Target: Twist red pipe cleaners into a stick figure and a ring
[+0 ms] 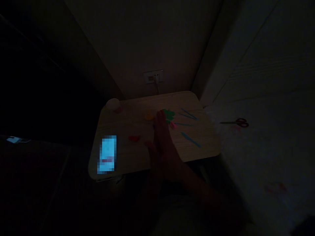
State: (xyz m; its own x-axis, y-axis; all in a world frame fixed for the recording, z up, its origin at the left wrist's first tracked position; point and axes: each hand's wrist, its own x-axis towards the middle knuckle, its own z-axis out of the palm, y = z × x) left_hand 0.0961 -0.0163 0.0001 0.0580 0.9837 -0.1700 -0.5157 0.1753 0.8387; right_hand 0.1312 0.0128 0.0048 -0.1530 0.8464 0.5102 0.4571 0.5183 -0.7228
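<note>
Both my hands are held palm to palm over the middle of the table, in very dim light. My right hand [168, 150] lies on top, its fingers stretched out flat and pointing away from me. Beneath it my left hand [153, 155] is mostly covered; a thumb sticks out to the left. Whatever may lie between the palms is hidden. Just past the fingertips are a green piece [169, 114] with a jagged edge and a small pink piece [173, 125]. An orange piece [149, 115] and a red piece [134, 138] lie to the left.
Several thin blue sticks [188, 114] and a wider blue tool [190, 139] lie on the right of the wooden table [137, 160]. A lit phone [107, 154] is at the front left, a pale tub [113, 104] behind. Scissors [236, 123] rest on a pale surface at right.
</note>
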